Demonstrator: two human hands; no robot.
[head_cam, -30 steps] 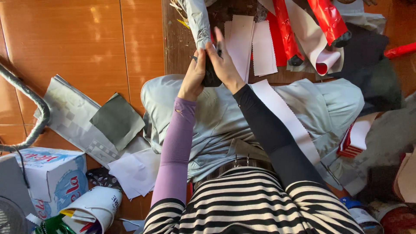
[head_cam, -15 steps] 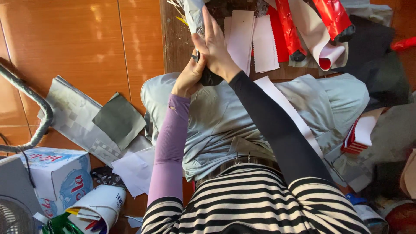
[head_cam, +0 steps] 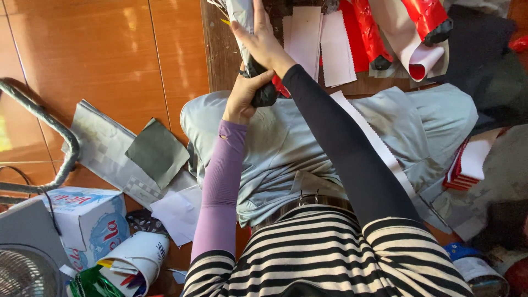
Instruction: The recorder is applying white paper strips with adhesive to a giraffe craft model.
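- Head view, looking down over a striped shirt and grey-blue lap to the edge of a dark wooden desk (head_cam: 220, 55).
- Left hand (head_cam: 245, 96), lilac sleeve: grip closed around the lower end of a dark, glossy rolled bundle of material (head_cam: 263, 91), fingers wrapped over it, right at the desk edge above the lap.
- Right hand (head_cam: 264, 41), black sleeve: palm laid flat on the bundle's upper part, fingers stretched out and spread, not curled; it presses rather than clasps.
- The bundle's silvery grey upper end (head_cam: 239, 11) runs up past the frame's top edge; a bit of red shows just beside the left hand's fingers.
- On the desk, right of the hands: white pinked-edge swatches (head_cam: 322, 44), then red glossy rolls (head_cam: 423, 14).
- Long white strip (head_cam: 374, 143) lies across the lap.
- Floor, left: dark grey square sheet (head_cam: 157, 151) on patterned grey material; white-and-blue carton (head_cam: 91, 225) near the bottom corner.
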